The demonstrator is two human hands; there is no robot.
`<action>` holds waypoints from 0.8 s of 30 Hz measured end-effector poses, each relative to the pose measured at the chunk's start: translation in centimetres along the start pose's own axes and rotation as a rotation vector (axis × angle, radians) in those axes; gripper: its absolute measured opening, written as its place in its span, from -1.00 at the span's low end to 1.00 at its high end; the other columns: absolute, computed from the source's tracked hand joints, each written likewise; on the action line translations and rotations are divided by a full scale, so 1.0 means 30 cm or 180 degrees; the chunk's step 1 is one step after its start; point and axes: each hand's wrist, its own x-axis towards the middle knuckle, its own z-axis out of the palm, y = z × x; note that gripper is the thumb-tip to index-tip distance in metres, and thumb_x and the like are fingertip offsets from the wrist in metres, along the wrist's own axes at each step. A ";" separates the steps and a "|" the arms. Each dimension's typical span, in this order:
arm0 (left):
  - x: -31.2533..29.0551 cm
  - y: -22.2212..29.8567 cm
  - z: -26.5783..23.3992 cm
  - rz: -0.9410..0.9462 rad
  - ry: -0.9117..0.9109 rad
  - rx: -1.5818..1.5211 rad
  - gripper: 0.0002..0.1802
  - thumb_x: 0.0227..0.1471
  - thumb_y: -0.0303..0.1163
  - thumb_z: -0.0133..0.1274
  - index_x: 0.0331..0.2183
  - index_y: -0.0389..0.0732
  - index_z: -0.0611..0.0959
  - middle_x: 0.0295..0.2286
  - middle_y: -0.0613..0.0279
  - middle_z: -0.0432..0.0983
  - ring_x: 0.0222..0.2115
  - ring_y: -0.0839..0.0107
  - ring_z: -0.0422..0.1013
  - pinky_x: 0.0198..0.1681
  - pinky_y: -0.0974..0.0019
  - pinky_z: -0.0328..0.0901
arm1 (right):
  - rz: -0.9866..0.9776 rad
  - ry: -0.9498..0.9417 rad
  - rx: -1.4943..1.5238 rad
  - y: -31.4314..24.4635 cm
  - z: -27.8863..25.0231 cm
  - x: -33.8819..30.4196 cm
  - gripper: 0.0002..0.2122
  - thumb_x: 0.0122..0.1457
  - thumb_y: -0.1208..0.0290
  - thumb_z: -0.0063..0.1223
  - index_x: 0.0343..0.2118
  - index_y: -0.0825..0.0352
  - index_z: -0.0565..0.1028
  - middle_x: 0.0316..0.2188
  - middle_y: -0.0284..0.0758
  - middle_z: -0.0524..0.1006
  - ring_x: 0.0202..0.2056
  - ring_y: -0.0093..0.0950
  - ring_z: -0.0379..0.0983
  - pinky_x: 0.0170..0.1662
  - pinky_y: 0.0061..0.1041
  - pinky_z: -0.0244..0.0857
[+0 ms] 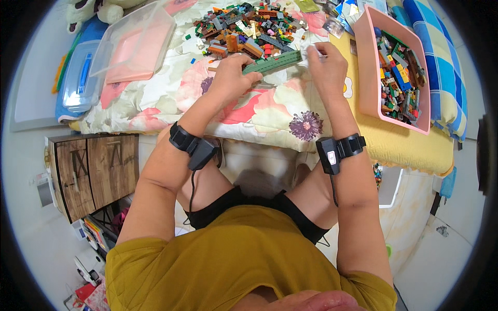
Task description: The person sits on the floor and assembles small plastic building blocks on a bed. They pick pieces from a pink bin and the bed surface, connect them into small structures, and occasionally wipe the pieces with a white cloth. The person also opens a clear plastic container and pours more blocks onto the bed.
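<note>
Green plastic ran between the two hands: a long green brick plate (272, 62) lay over the flowered bedspread (249, 111), and the left hand (231, 75) was closed on its near end with the fingers pressing down. The right hand (324, 59) pinched the far end together with something small and pale that I could not make out. Both wrists carried black strapped devices.

Judging by how things lay, the building looked early. The plate appeared mostly bare, with few if any pieces on its top, while a large loose heap of bricks (246, 28) in brown, orange, grey and green sat just beyond the hands, unsorted. Most of the assembly seemed left to do.

To the right, on a yellow blanket (404, 145), a pink rectangular bin (365, 62) held many more small bricks in mixed colours, piled toward its far side and filling perhaps half of it. To the left, a clear plastic tub (132, 44) lay tilted on the bedspread with only a pink flat sheet or lid visible inside; no bricks showed in it. Beside it sat a clear lidded box with blue handle (80, 72), its contents too dim to tell. A wooden cabinet (91, 171) stood below the bed's edge on the left.
</note>
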 end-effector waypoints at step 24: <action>0.037 -0.010 -0.078 -0.1290 -0.1997 -0.6399 -0.46 0.38 -0.15 -0.29 0.13 -0.44 0.31 -0.52 0.38 0.21 -0.59 0.60 0.11 -0.52 0.50 0.10 | 0.1279 -0.0710 0.1836 -0.062 0.021 -0.052 -0.81 0.16 0.35 0.20 -0.37 0.41 0.54 -0.51 -0.47 0.50 -0.50 -0.74 0.32 -0.44 -0.68 0.21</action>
